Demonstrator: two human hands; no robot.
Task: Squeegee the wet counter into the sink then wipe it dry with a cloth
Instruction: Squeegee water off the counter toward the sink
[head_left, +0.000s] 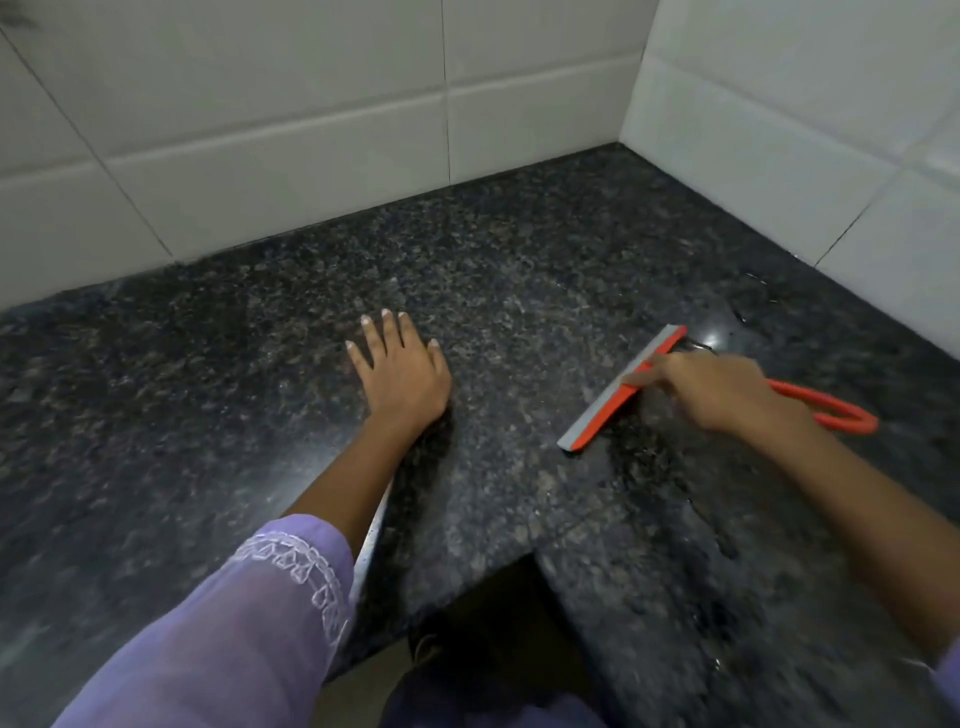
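On the dark counter (519, 260), the right hand (727, 392) is gripping the light, stiff squeegee (623, 389) near its blade; the left hand (400, 364) is resting flat, fingers spread.

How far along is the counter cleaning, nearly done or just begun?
It looks early on. In hand: the right hand holds the orange squeegee with its blade on the dark counter, while the left hand rests flat on the stone. Water droplets glisten near the right wall, so squeegeeing isn't finished. Left: wiping dry; no cloth or sink is in view.
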